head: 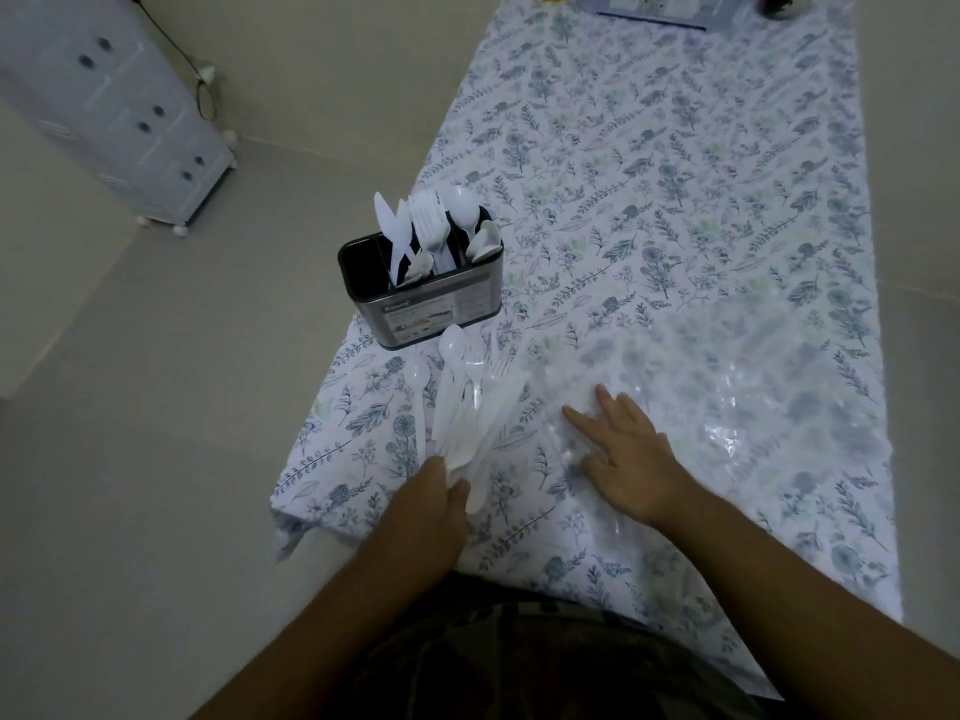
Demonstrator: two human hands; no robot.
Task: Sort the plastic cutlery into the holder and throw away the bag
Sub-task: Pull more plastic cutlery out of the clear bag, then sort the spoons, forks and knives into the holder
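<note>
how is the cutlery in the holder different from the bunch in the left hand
The cutlery in the holder stands upright, heads up, in the compartments of the black holder; the bunch in the left hand lies nearly flat, fanned out over the tablecloth. The cutlery in the holder is untouched; the bunch is gripped at its handle ends by the fingers. Both are white plastic.

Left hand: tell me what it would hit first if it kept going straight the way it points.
The left hand grips a bunch of white cutlery pointing away up the table. Straight on, the bunch's tips would probably meet the holder first; depth is hard to judge.
</note>
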